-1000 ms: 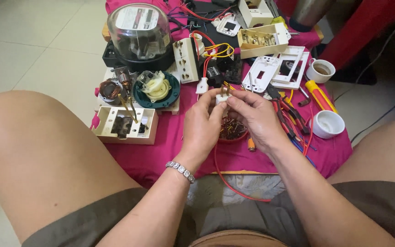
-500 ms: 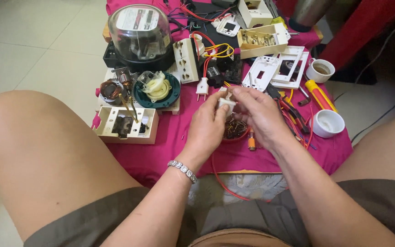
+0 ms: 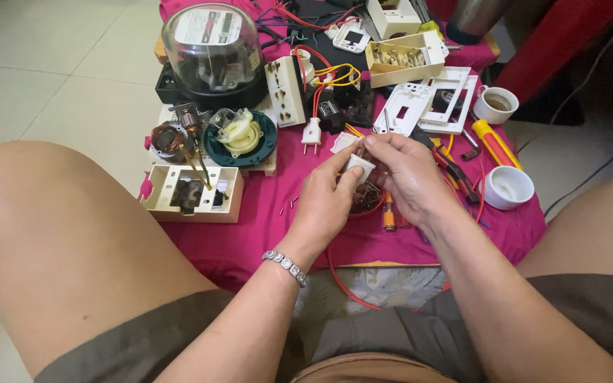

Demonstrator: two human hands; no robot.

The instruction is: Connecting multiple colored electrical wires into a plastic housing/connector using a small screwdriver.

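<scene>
Above the pink cloth, both hands, left and right, pinch a small white part.

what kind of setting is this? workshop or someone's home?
Likely a home floor used for electrical tinkering: tiled floor, a pink cloth strewn with parts, an electricity meter, and sockets and switch plates. Both hands hold a small white part.

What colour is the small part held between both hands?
White: the small part is pinched between the left hand and right hand, over the pink cloth, seen in the head view.
</scene>
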